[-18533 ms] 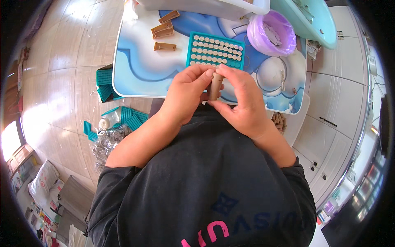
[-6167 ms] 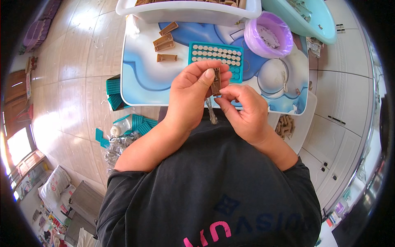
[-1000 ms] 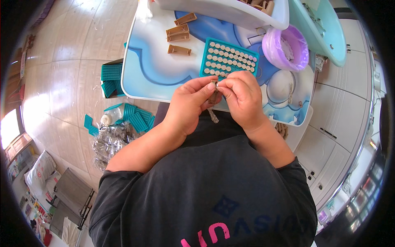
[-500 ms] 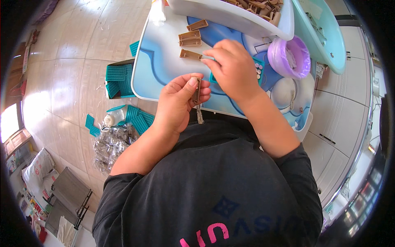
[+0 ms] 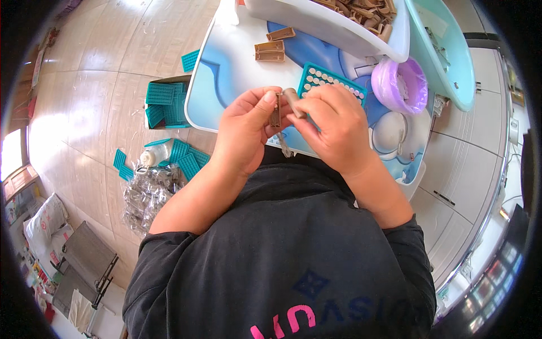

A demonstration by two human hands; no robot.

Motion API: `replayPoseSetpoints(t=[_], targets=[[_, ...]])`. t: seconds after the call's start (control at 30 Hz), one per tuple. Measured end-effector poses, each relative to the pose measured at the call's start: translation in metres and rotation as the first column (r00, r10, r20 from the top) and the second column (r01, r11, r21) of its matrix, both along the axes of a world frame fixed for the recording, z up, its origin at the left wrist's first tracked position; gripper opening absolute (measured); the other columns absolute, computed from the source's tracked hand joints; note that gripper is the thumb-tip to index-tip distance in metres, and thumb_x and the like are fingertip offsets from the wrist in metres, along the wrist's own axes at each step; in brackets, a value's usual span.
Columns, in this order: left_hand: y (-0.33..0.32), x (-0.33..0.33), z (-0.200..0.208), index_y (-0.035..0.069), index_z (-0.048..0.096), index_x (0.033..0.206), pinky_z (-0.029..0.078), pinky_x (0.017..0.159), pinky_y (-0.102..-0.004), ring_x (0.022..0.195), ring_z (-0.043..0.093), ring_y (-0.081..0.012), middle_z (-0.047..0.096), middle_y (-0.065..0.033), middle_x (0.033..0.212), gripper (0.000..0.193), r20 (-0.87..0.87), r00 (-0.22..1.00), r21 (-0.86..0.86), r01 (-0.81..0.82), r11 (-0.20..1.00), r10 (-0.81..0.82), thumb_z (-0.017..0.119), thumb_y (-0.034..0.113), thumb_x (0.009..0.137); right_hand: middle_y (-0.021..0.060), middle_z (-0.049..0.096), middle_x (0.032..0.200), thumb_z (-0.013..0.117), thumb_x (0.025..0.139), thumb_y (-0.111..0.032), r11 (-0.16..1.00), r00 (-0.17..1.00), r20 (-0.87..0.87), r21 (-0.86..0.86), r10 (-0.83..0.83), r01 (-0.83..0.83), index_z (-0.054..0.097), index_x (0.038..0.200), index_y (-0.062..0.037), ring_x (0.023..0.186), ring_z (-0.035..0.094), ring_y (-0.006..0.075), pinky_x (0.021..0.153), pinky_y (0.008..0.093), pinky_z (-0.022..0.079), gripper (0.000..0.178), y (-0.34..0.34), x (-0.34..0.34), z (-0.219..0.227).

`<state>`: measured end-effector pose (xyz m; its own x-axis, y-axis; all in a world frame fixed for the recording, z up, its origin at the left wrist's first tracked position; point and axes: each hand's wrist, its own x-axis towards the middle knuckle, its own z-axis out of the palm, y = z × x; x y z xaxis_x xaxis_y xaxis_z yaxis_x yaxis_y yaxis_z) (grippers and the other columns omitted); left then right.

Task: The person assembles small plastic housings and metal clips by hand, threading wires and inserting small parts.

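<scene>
Pinched between thumb and fingers of the left hand [image 5: 240, 135], an open brown shell [image 5: 275, 111]; clamped in the fingertips of the right hand [image 5: 334, 123], a second brown shell [image 5: 292, 101], tilted just beside it. Just picked up from the table [image 5: 231, 65], with three loose shells [image 5: 271, 48] remaining there. Meaning, probably: both pieces now close together for the work, but not yet joined.

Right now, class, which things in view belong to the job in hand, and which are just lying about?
Likely the job:
- hollow brown piece, in the left hand
- rounded brown piece, in the right hand
- loose brown pieces on the table
- teal tray

Probably lying about:
- bottle
- crumpled clear plastic
- grey folding chair
</scene>
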<state>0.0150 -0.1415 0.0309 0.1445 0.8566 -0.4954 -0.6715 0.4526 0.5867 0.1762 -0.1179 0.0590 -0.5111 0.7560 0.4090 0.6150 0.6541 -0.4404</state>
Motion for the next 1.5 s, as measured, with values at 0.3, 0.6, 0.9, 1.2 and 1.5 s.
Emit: replayPoseSetpoints(t=[0.3,0.6,0.9,1.2,1.5], targets=[[-0.010,0.024,0.002,0.002,0.054,0.104,0.053,0.070,-0.0265,0.079,0.061,-0.0117,0.061,-0.0053,0.091,0.020,0.114,0.963,0.020,0.245,0.969,-0.246,0.051,0.019,0.094,0.0141,0.059,0.113,0.078,0.065,-0.013,0.876,0.931,-0.349,-0.475,-0.107,-0.077,0.062,0.090,-0.0045,0.103,0.058,0.0271,0.088,0.0339,0.046,0.031,-0.033,0.040,-0.001],[-0.011,0.038,0.008,0.001,0.051,0.116,0.053,0.076,-0.0328,0.088,0.063,-0.0208,0.061,-0.0120,0.101,0.032,0.112,0.957,-0.015,0.271,0.962,-0.268,0.042,0.025,0.097,0.0120,0.058,0.116,0.078,0.068,-0.026,0.961,0.873,-0.461,-0.275,-0.161,0.032,0.054,0.117,-0.0039,0.112,0.053,0.0281,0.094,0.0365,0.041,0.058,-0.044,0.039,-0.016],[-0.013,0.036,0.015,-0.001,0.050,0.117,0.051,0.084,-0.0363,0.092,0.062,-0.0242,0.060,-0.0139,0.104,0.045,0.148,0.956,-0.010,0.258,0.966,-0.253,0.032,0.036,0.099,0.0121,0.053,0.123,0.078,0.067,-0.030,0.939,0.859,-0.484,-0.343,-0.164,-0.014,0.054,0.119,-0.0047,0.116,0.049,0.0289,0.096,0.0374,0.040,0.063,-0.045,0.033,-0.030],[-0.015,0.040,0.009,-0.001,0.038,0.133,0.048,0.086,-0.0306,0.097,0.060,-0.0185,0.058,-0.0133,0.109,0.047,-0.057,0.946,0.113,0.324,0.939,-0.320,0.054,0.003,0.090,0.0129,0.057,0.118,0.076,0.068,-0.029,0.948,0.896,-0.412,-0.318,-0.163,0.026,0.056,0.115,-0.0038,0.115,0.050,0.0302,0.096,0.0375,0.039,0.057,-0.042,0.038,-0.022],[-0.019,0.042,0.019,0.001,0.040,0.129,0.049,0.079,-0.0275,0.092,0.060,-0.0134,0.062,-0.0116,0.104,0.051,-0.675,0.714,0.417,0.577,0.702,-0.185,0.061,-0.002,0.083,0.0085,0.059,0.104,0.071,0.077,-0.022,0.907,0.853,-0.469,-0.420,-0.229,0.012,0.063,0.098,-0.0023,0.091,0.054,0.0192,0.081,0.0285,0.041,0.030,-0.045,0.061,-0.016]])
